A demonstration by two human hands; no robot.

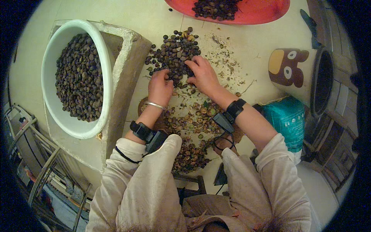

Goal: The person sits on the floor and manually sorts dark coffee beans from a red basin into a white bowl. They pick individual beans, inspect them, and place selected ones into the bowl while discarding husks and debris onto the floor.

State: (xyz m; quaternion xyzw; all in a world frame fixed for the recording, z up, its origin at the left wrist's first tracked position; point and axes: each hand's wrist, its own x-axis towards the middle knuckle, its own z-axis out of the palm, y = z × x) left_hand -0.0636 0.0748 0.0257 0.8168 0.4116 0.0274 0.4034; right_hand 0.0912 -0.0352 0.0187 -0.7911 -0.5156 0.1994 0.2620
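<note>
On the pale floor before me lies a pile of dark round nuts or fruits (pixel 176 52), with a few yellowish-brown ones at its far edge. My left hand (pixel 160 87) is at the near left side of the pile, fingers curled inward; what they may hold is hidden. At the pile's right side is my right hand (pixel 204 75), its thumb and fingers apart and touching the dark nuts. Nearer to me, split husks or shells (pixel 203 116) are scattered between my arms. A denser heap of shell pieces (pixel 189 158) lies between my knees.
To the left, a white basin (pixel 107 87) full of similar dark nuts rests tilted on a pale box (pixel 127 58). A red basin (pixel 261 14) with more is at the far side. A bin with a cartoon face (pixel 305 75) and a teal bag (pixel 285 124) stand right.
</note>
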